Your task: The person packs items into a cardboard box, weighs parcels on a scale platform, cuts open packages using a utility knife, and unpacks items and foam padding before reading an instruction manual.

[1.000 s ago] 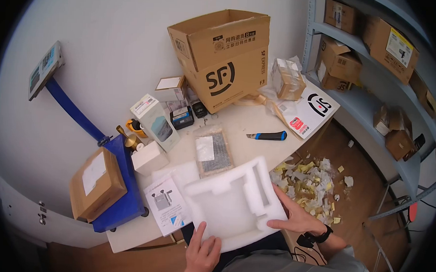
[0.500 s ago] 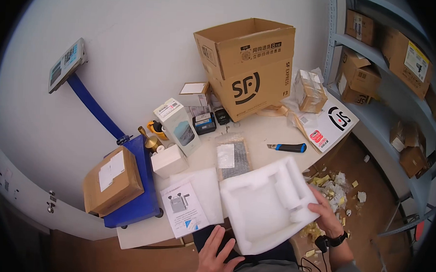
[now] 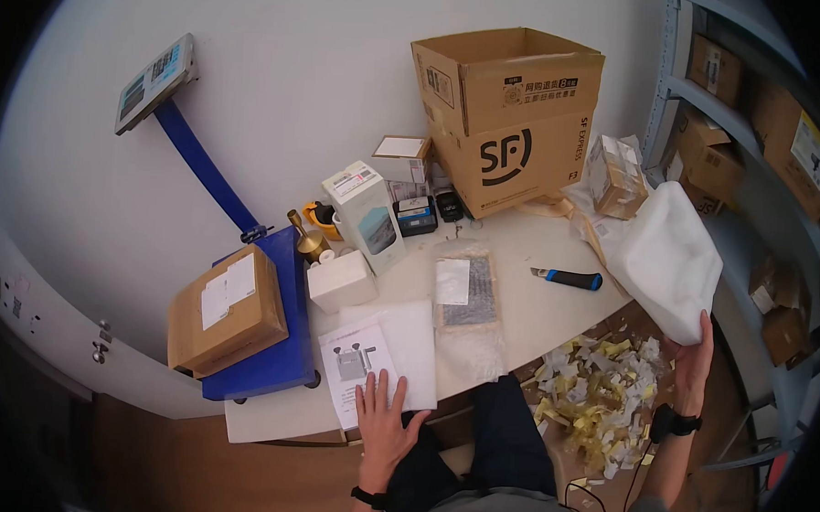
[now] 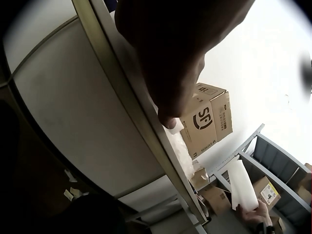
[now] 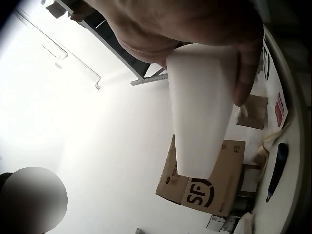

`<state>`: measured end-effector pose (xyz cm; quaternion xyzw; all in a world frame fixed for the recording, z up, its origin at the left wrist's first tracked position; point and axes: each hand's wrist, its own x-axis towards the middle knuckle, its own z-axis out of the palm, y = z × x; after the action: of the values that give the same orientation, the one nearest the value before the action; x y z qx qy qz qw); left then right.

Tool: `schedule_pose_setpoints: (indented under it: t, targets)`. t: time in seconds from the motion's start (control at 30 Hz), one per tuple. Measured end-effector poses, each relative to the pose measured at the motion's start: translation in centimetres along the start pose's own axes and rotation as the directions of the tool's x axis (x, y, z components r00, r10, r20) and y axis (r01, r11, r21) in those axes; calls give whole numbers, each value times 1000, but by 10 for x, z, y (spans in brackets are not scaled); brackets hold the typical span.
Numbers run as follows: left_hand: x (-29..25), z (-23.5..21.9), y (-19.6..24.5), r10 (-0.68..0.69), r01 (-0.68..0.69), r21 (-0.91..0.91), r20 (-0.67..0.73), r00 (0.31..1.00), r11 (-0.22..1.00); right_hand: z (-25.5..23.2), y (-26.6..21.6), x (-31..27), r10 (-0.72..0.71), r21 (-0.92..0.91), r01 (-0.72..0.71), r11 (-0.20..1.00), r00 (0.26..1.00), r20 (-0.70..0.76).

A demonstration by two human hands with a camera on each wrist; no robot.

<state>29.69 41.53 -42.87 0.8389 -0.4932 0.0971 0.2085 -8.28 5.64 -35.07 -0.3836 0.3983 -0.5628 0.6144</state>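
My right hand (image 3: 692,360) grips the lower end of a white foam packing insert (image 3: 668,254), held up at the right side of the table. In the right wrist view the foam insert (image 5: 200,112) appears edge-on, with thumb and fingers on opposite sides. My left hand (image 3: 384,431) is spread at the table's front edge, its straight fingertips over a printed leaflet (image 3: 344,338) with a picture of a device. Beneath the leaflet lies a flat white foam sheet (image 3: 414,339). Beyond them is a bubble-wrapped flat item (image 3: 481,300) bearing a white label.
An open SF carton (image 3: 533,161) stands at the back, and a blue-black utility knife (image 3: 569,278) lies in front of it. At left a taped box (image 3: 229,317) rests on a blue scale (image 3: 292,278). Paper scraps (image 3: 605,393) lie below, beside grey shelves (image 3: 749,129).
The foam insert has left my lap and swung up to the right in my right hand. My left hand has let go of it and reached over the leaflet. The head view has shifted.
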Motion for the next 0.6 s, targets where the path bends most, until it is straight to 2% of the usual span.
schedule_pose_setpoints:
  t: [0.03, 0.13, 0.17, 0.23, 0.27, 0.33, 0.37, 0.4, 0.43, 0.5, 0.53, 0.6]
  targets:
    - [0, 2, -1, -12, 12, 14, -9, 1000, 1000, -7, 0, 9, -13, 1, 13, 1000, 999, 31]
    - [4, 15, 0, 4, -4, 0, -39, 999, 1000, 11, -15, 27, -198, -25, 200, 979, 978, 63]
    - [2, 21, -3, 6, -5, 23, -44, 999, 1000, 24, -22, 38, -277, -36, 278, 960, 961, 27]
    - [1, 25, -8, 15, -14, 21, -40, 999, 1000, 47, -40, 65, -428, -176, 416, 892, 903, -38]
    - [14, 13, 7, 51, -50, 69, -12, 999, 996, 55, -42, 93, -561, -228, 538, 811, 827, -45]
    - [4, 22, -6, 28, -27, 62, -4, 1000, 998, 84, -64, 122, -753, -399, 694, 600, 658, 11]
    - [4, 21, -7, 33, -33, 63, -12, 999, 997, 99, -75, 135, -803, -531, 687, 496, 596, 20]
    - [4, 20, -6, 30, -30, 67, -9, 1000, 997, 118, -86, 146, -803, -522, 695, 494, 596, 33]
    - [3, 19, -5, 25, -25, 72, -2, 1000, 997, 142, -100, 143, -805, -622, 649, 437, 591, 50]
    - [2, 18, -4, 17, -17, 75, -6, 1000, 997, 176, -104, 173, -873, -714, 662, 228, 463, 150]
    - [3, 18, -4, 12, -11, 74, -9, 1000, 997, 192, -103, 187, -874, -713, 662, 232, 464, 146]
    - [2, 20, -4, 16, -15, 71, -24, 1000, 997, 220, -96, 213, -850, -792, 590, 157, 490, 196]
